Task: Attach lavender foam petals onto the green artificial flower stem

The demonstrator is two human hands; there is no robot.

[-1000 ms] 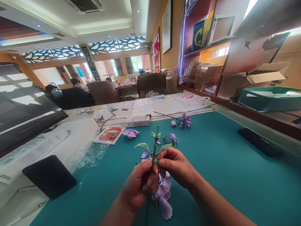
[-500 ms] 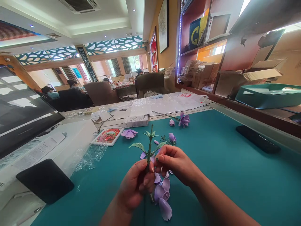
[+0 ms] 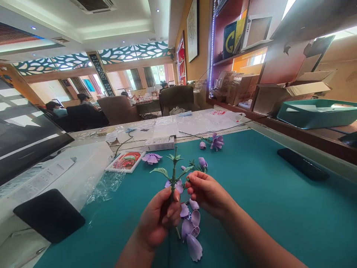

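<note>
My left hand is closed around the lower part of an upright green stem with leaves. Just right of the stem, my right hand pinches a tiny green piece, mostly hidden by the fingertips. Loose purple petals lie on the teal mat below and between my hands. Beyond them are a purple bud, a purple blossom at the left, and a stemmed purple flower near the mat's far edge.
At the left are a picture card, crinkled clear plastic, a black pad and a monitor. A dark elongated object rests at the right, with a green bin behind. People sit in the background.
My right hand has moved slightly away from the stem, widening the gap between them. The view has shifted a little, and more petals show between my hands.
</note>
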